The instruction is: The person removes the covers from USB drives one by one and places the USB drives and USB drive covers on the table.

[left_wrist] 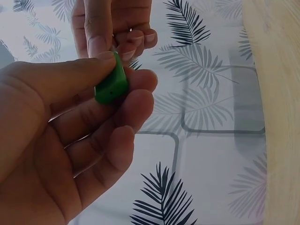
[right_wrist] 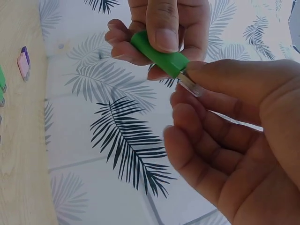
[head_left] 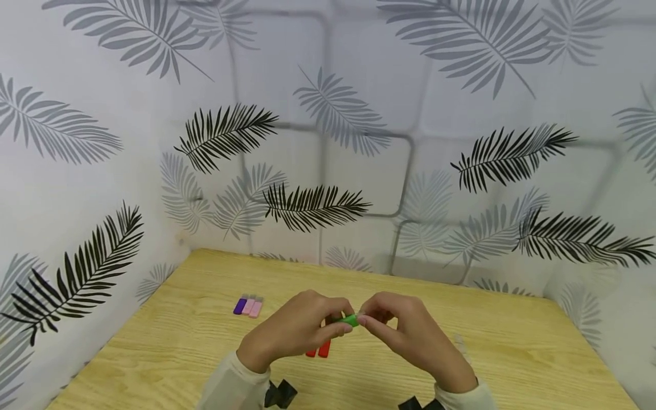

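Note:
In the head view both hands meet above the table around a small green USB stick [right_wrist: 161, 58]. My left hand [head_left: 299, 322] pinches its green body between thumb and fingers; in the left wrist view the rounded end, with a small hole, points toward the palm. My right hand [head_left: 405, 324] pinches the other end, where the right wrist view shows silver metal and a clear cap [right_wrist: 193, 88] between thumb and fingers. How far the cap covers the metal cannot be made out, because the fingertips hide part of it.
On the wooden table [head_left: 205, 353], purple [head_left: 240, 306] and pink sticks [head_left: 255, 308] lie side by side at the left. Red sticks [head_left: 324, 348] lie below the left hand. Clear pieces [head_left: 461, 344] lie beyond the right forearm. A leaf-patterned wall covering [head_left: 359, 171] borders the table.

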{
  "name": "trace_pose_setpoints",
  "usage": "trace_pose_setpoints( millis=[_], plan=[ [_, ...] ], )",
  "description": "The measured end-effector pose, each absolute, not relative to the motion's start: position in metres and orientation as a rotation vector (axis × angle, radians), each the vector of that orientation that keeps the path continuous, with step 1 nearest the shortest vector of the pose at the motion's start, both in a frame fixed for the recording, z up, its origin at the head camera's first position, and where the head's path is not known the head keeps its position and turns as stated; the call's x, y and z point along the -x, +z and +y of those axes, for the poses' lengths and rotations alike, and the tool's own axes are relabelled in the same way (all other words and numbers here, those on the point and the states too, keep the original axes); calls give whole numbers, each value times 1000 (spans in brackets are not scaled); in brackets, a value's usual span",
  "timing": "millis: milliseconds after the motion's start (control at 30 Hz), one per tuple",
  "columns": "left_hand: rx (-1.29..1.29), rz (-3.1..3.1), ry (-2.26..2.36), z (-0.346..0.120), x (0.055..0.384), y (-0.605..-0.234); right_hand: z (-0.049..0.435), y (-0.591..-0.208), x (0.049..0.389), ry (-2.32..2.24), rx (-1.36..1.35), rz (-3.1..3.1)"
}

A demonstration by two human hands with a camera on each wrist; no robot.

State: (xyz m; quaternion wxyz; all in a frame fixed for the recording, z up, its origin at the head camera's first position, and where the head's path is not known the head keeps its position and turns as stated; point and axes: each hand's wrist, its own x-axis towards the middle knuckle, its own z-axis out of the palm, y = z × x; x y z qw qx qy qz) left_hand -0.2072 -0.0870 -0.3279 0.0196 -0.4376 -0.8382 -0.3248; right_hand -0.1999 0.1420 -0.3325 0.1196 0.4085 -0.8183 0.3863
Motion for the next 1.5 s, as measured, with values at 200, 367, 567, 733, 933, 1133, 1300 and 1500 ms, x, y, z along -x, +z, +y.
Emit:
trace_pose_setpoints(
  millis=[200, 367, 567, 733, 933, 1133, 1300, 1500],
  plan=[
    [1384, -2604, -976, -86, 207, -328, 147, -333, 200, 1142, -1241, -2489],
    [1378, -2623, -1022, -82, 206, -329, 148, -334, 202, 1117, -1229, -2483],
    [1360, -2634, -1074, -81, 206, -331, 147, -333, 202, 1136, -1164, -2434],
    [1357, -2627, -1047, -84, 207, -330, 147, -332, 200, 1122, -1127, -2435],
    [1342, -2636, -1037, -87, 208, -329, 147, -332, 200, 1115, -1121, -2442],
    [1264, -2666, -1013, -94, 212, -329, 153, -331, 202, 1068, -1096, -2452],
    [1175, -2659, -966, -106, 216, -330, 166, -329, 204, 1042, -1048, -2509],
    [1058, -2649, -853, -117, 221, -329, 188, -329, 208, 997, -895, -2515]
  ],
)
